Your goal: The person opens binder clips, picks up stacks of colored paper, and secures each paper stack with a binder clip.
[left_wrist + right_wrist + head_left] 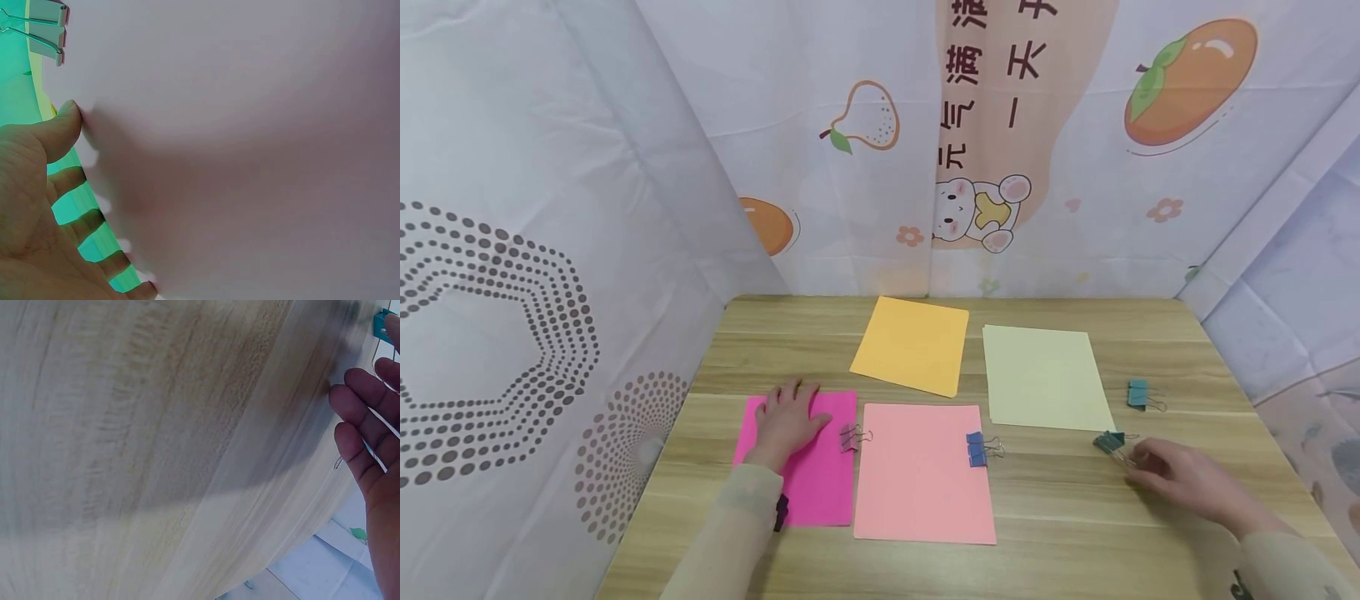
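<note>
My left hand (784, 427) rests with spread fingers on a stack of magenta paper (820, 492) at the table's left. A binder clip (848, 439) grips that stack's right edge; it also shows in the left wrist view, top left. My right hand (1183, 482) pinches a dark teal binder clip (1108, 442) by its wire handles, just off the lower right corner of the pale yellow paper (1047, 379). In the right wrist view, part of a teal clip (382, 326) appears by the fingertips. Another teal binder clip (1138, 395) lies on the table beyond the right hand.
Pink paper (917, 492) lies in the middle with a blue binder clip (976, 450) on its right edge. Behind it sits tilted orange paper (913, 346). A printed curtain (850, 208) closes off the wooden table's (1060, 533) back edge.
</note>
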Action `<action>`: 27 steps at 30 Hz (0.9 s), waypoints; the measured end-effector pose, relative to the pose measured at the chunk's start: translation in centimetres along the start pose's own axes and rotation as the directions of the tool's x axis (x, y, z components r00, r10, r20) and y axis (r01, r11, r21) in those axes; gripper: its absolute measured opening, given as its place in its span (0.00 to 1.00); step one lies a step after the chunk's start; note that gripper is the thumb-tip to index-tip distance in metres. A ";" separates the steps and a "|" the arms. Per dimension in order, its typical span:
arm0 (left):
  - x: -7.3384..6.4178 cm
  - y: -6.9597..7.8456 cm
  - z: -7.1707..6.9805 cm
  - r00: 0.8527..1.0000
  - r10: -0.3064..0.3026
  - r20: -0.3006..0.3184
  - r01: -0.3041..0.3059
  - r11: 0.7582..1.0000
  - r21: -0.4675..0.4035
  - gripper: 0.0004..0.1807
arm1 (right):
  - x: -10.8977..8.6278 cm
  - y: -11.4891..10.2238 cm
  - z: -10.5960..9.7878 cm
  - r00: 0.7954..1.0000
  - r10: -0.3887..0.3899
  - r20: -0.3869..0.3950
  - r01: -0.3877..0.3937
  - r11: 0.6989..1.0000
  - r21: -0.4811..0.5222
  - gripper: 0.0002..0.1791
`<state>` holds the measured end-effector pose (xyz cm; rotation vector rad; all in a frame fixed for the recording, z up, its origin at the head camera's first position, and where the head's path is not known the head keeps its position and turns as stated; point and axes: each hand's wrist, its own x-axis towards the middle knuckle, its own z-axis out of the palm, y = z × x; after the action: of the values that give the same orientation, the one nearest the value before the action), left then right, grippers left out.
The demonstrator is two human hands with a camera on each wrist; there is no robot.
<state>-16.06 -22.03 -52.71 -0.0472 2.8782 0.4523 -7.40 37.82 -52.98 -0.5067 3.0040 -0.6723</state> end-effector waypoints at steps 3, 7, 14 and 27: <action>0.0 0.0 0.0 1.000 0.000 0.001 0.000 1.000 0.001 0.38 | 0.0 0.1 -0.2 0.999 0.034 0.027 -0.034 0.999 0.002 0.13; 0.0 0.1 0.0 1.000 -0.004 0.008 0.004 1.000 0.002 0.38 | -0.1 0.3 -0.5 0.993 0.089 0.073 -0.091 0.996 0.019 0.16; -0.1 0.1 -0.1 1.000 -0.003 0.003 0.003 1.000 0.001 0.38 | -0.4 0.7 -0.6 0.991 0.119 0.062 -0.123 0.990 0.069 0.32; -0.3 0.3 -0.4 1.000 -0.001 0.001 0.001 1.000 -0.014 0.38 | -0.3 0.7 0.1 0.999 0.026 -0.031 -0.024 0.998 0.066 0.52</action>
<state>-15.85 -21.89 -52.23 -0.0512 2.8737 0.4714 -7.32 38.47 -53.41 -0.4595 3.0008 -0.7816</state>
